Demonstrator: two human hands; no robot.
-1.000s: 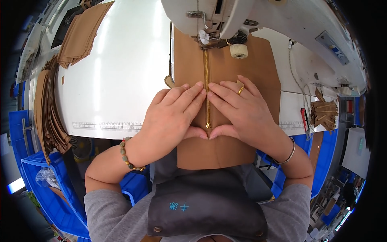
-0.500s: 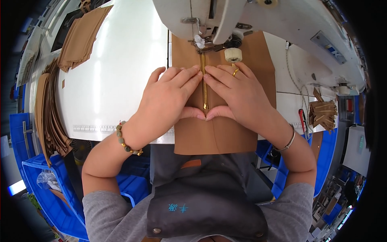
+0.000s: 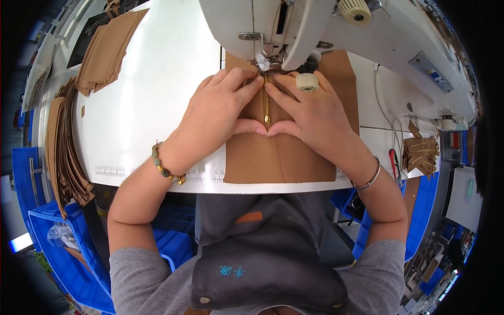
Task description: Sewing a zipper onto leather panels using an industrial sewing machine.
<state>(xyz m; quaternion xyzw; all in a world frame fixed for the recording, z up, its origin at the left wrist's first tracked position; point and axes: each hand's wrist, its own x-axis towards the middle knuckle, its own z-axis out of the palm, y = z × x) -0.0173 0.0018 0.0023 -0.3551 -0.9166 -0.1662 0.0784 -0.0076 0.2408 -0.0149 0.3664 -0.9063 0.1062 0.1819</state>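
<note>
Brown material is forming a broad panel (image 3: 278, 160) that is lying beneath the sewing machine (image 3: 315, 26) and reaching out in front of it. Along the panel, a gold zipper (image 3: 267, 107) is running straight from the machine's foot toward the person, its pull at the near end. Just before the machine, the left hand (image 3: 218, 107) and the right hand (image 3: 315, 113) are lying open on the panel, one either side of the zipper, their thumb tips meeting below the pull. Left of the machine, stacked brown pieces (image 3: 110, 50) are resting on the white table (image 3: 157, 121); before its right end, brown strips (image 3: 420, 152) are lying bundled.
</note>
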